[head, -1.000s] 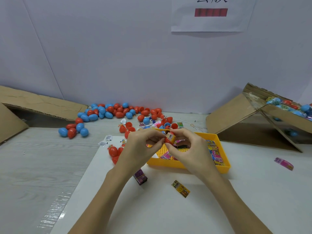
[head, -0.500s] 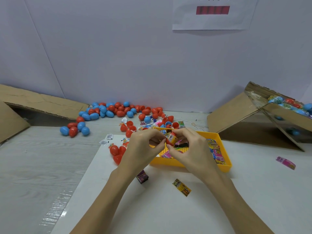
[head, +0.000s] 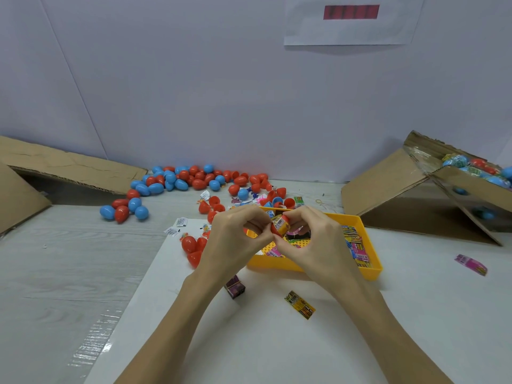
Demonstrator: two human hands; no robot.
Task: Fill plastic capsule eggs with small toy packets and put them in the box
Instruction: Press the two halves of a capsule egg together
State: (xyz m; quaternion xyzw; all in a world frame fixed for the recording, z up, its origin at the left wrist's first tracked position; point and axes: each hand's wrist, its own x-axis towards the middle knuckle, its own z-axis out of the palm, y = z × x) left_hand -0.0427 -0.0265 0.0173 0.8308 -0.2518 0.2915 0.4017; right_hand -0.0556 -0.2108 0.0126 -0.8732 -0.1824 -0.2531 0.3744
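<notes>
We see both hands meeting above the yellow tray (head: 371, 268), working on one red egg half (head: 278, 231). The left hand (head: 235, 239) pinches the egg half from its left side with curled fingers and thumb, and the right hand (head: 318, 245) curls in from the other side, its fingertips on the folded toy packet (head: 280, 223) that sticks out of the egg half. We cannot tell how deep the packet sits inside.

The tray lies on a white sheet (head: 249, 342) and holds more coloured packets (head: 357, 245) along its right end. Near our wrists on the sheet lie a small purple box (head: 235, 287) and a loose yellow packet (head: 299, 304); a pink packet (head: 471, 264) lies well apart to the right.

Behind the tray, red and blue eggs (head: 191, 178) are scattered along the wall, with a few red halves (head: 194, 248) just left of the left hand. At the far right, a tilted cardboard box (head: 388, 184) holds filled eggs (head: 471, 169) at its upper edge
</notes>
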